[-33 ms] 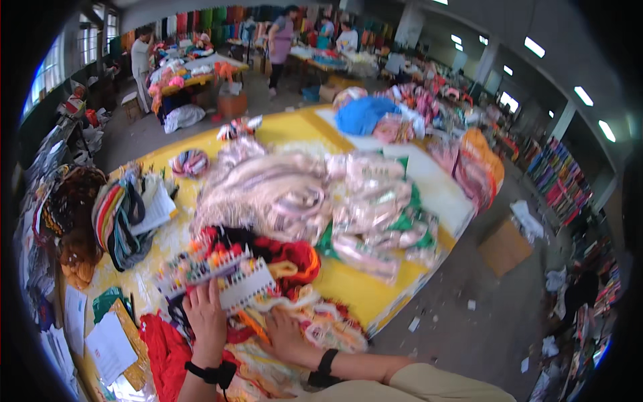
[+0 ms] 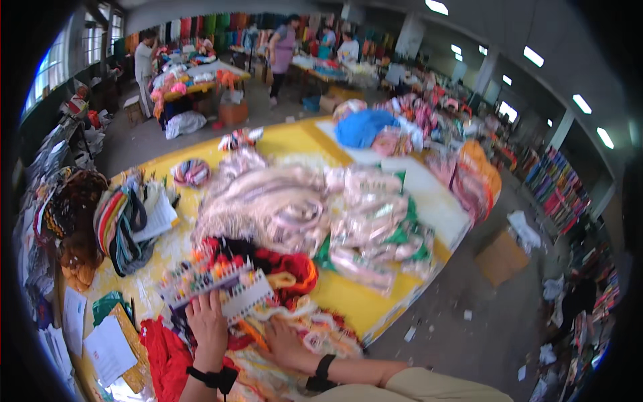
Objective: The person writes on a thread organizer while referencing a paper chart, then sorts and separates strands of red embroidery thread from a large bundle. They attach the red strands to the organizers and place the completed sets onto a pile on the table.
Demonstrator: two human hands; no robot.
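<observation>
My left hand (image 2: pixel 209 323) rests with fingers stretched on the near edge of a white card with a row of dark notches (image 2: pixel 246 299). Just beyond its fingertips runs a strip of small coloured yarn tufts (image 2: pixel 194 283). My right hand (image 2: pixel 288 343) lies fingers forward on a loose heap of cream, pink and orange yarn (image 2: pixel 328 328), beside an orange strand (image 2: pixel 253 335). Its fingertips are partly lost in the yarn and blur. Red and black yarn (image 2: pixel 288 264) is bunched behind the card, and a red skein (image 2: pixel 163 352) lies left of my left wrist.
Pale fluffy skeins (image 2: pixel 268 201) and clear-wrapped pale bundles (image 2: pixel 375 214) cover the middle of the yellow table (image 2: pixel 181 157). Striped skeins (image 2: pixel 114 231) and paper sheets (image 2: pixel 110 352) lie on the left. A blue bundle (image 2: pixel 365 127) sits at the far end. People work at tables beyond.
The whole picture has shifted slightly. Both hands stay in nearly the same places, my left fingers a touch closer to me on the card.
</observation>
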